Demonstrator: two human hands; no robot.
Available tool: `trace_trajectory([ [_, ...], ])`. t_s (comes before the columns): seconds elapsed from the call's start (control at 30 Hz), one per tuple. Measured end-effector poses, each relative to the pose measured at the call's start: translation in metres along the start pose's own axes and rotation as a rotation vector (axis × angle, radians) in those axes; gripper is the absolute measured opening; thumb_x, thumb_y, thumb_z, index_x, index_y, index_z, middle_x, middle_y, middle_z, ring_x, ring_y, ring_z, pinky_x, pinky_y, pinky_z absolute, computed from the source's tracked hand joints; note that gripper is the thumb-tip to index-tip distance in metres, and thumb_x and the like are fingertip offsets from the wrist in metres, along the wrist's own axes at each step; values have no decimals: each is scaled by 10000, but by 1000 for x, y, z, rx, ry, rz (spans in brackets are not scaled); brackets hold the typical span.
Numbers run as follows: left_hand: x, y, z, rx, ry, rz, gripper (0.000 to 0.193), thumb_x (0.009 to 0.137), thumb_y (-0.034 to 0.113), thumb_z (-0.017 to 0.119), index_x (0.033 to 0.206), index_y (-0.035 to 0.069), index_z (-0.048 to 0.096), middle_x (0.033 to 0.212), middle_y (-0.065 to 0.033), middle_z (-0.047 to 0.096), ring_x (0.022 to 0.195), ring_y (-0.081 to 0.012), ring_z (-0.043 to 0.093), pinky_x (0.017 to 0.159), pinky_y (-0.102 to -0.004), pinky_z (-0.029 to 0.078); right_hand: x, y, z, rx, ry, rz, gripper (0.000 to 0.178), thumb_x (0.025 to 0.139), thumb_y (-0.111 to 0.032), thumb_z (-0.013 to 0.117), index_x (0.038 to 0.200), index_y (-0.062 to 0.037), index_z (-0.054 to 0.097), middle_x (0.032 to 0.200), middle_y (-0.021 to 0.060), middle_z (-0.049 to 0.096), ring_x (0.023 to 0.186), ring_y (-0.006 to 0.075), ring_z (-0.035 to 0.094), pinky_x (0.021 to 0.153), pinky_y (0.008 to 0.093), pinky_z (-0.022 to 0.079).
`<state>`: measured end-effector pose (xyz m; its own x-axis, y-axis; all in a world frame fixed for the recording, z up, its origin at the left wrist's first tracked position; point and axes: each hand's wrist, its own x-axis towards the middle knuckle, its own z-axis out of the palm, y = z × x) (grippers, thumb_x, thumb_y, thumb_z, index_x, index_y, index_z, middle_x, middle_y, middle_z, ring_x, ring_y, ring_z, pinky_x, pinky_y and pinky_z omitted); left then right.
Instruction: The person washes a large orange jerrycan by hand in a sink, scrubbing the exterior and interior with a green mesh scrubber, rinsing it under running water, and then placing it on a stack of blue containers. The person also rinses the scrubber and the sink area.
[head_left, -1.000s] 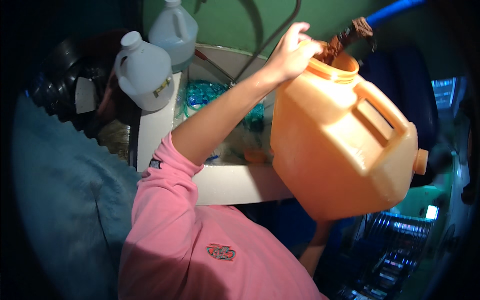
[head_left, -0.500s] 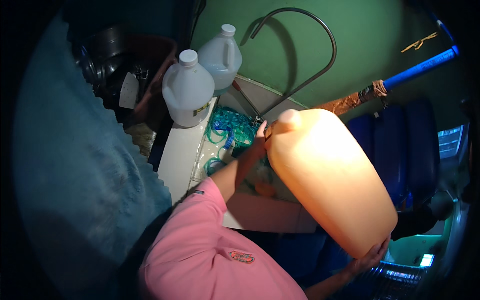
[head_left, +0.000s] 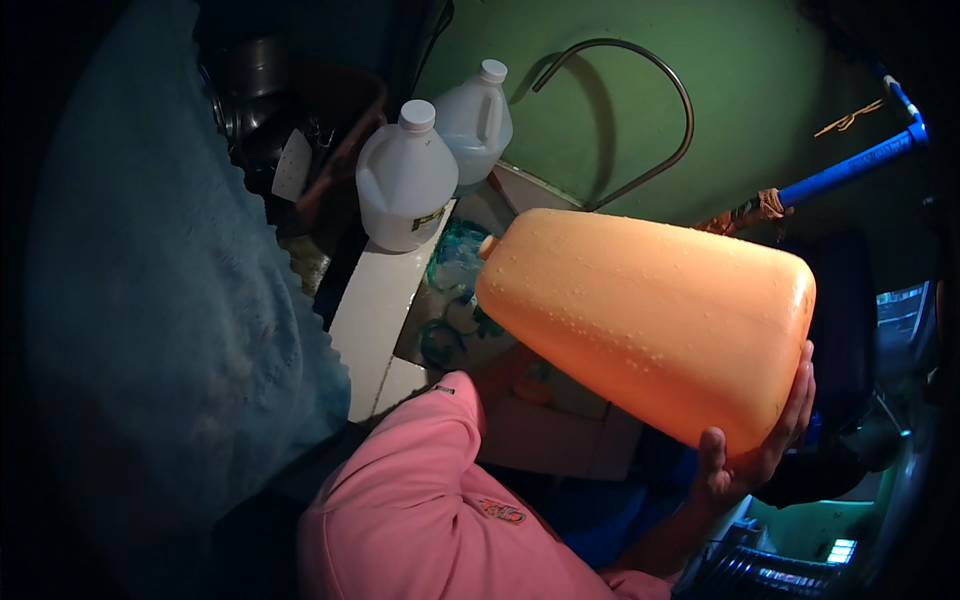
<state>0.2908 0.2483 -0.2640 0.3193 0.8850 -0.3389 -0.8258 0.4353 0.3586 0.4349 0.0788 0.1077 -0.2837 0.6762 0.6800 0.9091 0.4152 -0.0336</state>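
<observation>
A large orange plastic jerrycan (head_left: 640,310) is tilted nearly on its side over the tiled basin, its small neck pointing left and slightly down. Water drops cling to its surface. My right hand (head_left: 750,462) grips its base at the lower right corner, thumb and fingers spread around the bottom edge. My left forearm reaches under the jerrycan, and the left hand is hidden behind it. Below the neck, wet green and blue netting or strips (head_left: 460,255) lie in the basin (head_left: 425,305); what exactly they are I cannot tell.
Two translucent white jugs with caps, a nearer jug (head_left: 405,190) and a farther jug (head_left: 478,125), stand on the ledge at the left. A curved metal pipe (head_left: 690,110) rises by the green wall. A blue pipe (head_left: 850,165) runs at upper right. A light blue cloth (head_left: 180,300) hangs at far left.
The jerrycan has tipped from a steep slant to almost horizontal, its base swinging up. My right hand has risen with it. My left hand has gone out of sight behind it.
</observation>
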Motion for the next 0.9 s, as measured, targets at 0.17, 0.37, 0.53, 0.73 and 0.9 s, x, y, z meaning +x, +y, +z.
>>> trace_trajectory([
  [0.17,-9,23,-14,187,-15,13,673,939,626,571,1092,-20,682,1144,-119,669,1062,-195,626,959,-344,489,-37,26,-8,-29,51,180,984,892,-728,555,1515,14,384,1497,200,488,1383,322,435,1122,426,385],
  [0.37,-46,75,33,548,-172,247,599,896,571,657,1029,-11,701,1180,-136,641,1080,-210,615,972,-350,479,-227,138,-40,570,380,753,743,909,-360,557,1519,14,359,1487,229,466,1353,345,485,1104,481,408],
  [0.53,-75,105,172,1146,-382,1063,561,709,496,878,800,-12,660,1259,-202,579,1131,-298,594,986,-382,477,-326,156,-22,1000,463,1517,700,1036,-468,379,1565,-16,304,1603,176,341,1483,345,316,1194,489,298],
  [0.73,-99,47,293,1416,-732,1220,693,677,583,853,948,-15,628,1278,-275,527,1181,-447,535,986,-465,488,-142,137,-86,160,72,558,746,973,-465,463,1556,-25,313,1575,206,370,1428,328,389,1173,461,314],
  [0.9,-64,-5,233,1086,-647,1116,843,849,478,764,1453,-21,451,1468,-240,492,1410,-358,442,1135,-430,392,-49,117,-68,-7,-404,474,515,998,-226,605,1459,-24,498,1335,220,625,1191,328,641,1001,404,497],
])
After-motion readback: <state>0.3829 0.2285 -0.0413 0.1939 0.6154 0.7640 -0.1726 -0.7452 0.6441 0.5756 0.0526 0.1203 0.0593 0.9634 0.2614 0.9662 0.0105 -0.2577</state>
